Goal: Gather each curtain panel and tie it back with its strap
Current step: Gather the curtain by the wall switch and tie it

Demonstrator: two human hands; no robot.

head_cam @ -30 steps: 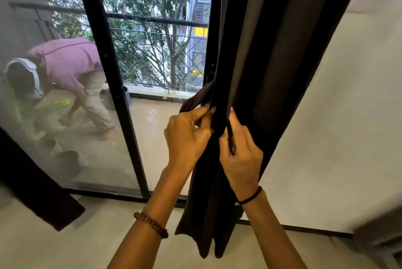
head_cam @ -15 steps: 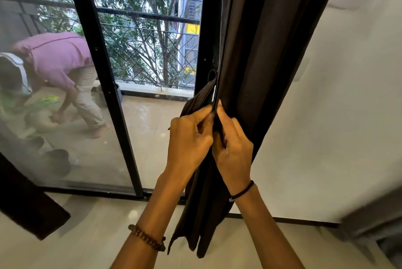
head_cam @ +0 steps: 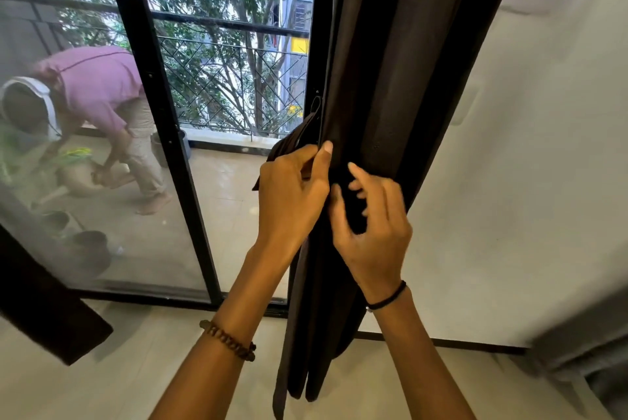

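White wall (head_cam: pixel 530 188), right; pale floor (head_cam: pixel 112 385), near; black-framed sliding glass door (head_cam: pixel 159 134), left, with a balcony (head_cam: pixel 231 188) beyond it.
Dark brown curtain panel (head_cam: pixel 390 62): gathered into a bundle right of the door. Long axis near-vertical, leaning from top right to bottom centre.
Strap (head_cam: pixel 294 144): same brown, at the bundle's left edge.
Left hand (head_cam: pixel 292 198): thumb and forefinger pinching the strap.
Right hand (head_cam: pixel 377 236): fingers loosely curled at the bundle's front, blurred; whether it holds anything cannot be told.

The left forearm (head_cam: pixel 207 365) and right forearm (head_cam: pixel 418 365) are bare. Below the left hand (head_cam: pixel 289 195), the wrist carries a bracelet (head_cam: pixel 227 340) of small brown beads, some lighter than others. Below the right hand (head_cam: pixel 373 236), the wrist wears a thin black cord (head_cam: pixel 387 299) with a tiny pale bit on it.
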